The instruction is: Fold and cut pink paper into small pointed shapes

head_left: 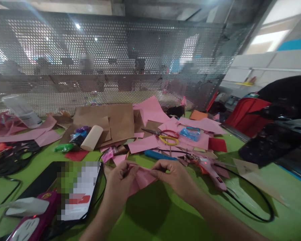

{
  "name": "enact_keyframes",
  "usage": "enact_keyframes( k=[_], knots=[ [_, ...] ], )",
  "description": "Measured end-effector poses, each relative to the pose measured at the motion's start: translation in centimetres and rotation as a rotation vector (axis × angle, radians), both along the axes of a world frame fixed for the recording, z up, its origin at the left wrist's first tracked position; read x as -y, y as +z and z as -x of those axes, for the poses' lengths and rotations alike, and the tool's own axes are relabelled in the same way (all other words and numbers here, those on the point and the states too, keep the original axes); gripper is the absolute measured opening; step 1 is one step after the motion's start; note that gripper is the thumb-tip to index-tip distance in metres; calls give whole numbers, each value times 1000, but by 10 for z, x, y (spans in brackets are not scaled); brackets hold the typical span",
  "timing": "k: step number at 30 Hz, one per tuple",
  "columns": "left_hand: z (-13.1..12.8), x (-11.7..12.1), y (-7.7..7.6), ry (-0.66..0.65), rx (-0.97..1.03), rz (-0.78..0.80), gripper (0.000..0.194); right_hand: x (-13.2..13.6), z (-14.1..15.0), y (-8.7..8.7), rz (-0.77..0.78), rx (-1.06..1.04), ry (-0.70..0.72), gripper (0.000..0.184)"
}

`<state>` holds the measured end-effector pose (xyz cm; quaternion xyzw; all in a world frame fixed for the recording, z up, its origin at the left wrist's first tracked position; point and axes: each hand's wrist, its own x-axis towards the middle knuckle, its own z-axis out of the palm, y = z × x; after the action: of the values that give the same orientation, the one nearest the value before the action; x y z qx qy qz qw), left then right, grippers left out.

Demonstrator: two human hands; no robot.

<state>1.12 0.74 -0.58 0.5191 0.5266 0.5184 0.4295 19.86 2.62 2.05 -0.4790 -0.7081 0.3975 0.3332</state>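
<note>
My left hand [120, 177] and my right hand [173, 175] meet over the green table [150, 214], both pinched on a small folded piece of pink paper [142, 179] held between them. The fingers of each hand curl around the paper's edges. A pink glue gun [212, 169] with a black cord lies just right of my right hand. Scissors [163, 135] with red and yellow handles rest on pink sheets farther back.
Pink paper sheets [150, 144], brown paper bags [107, 122] and a cream roll [91, 138] clutter the back. A tablet [75, 190] lies at left with cables. A blue cutter [157, 155] lies behind my hands. A perforated metal screen [115, 60] backs the table. Black objects [273, 140] sit at right.
</note>
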Motion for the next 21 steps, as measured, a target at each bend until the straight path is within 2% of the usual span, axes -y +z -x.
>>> enact_keyframes(
  k=[4,7,12,16,21],
  knots=[
    [-2,1,-2,-59,-9,-9,18,4,2,-1,-137,61,16,16],
    [-3,2,-1,-81,-34,-22,17,3,2,-2,-151,83,-7,17],
    [-2,1,0,-194,-52,89,22,0,-1,1,-146,48,-52,20],
    [-2,1,-2,-149,-166,72,22,3,1,2,-167,25,-15,12],
    [0,1,0,-151,-209,72,21,1,4,1,-87,6,-24,20]
  ],
)
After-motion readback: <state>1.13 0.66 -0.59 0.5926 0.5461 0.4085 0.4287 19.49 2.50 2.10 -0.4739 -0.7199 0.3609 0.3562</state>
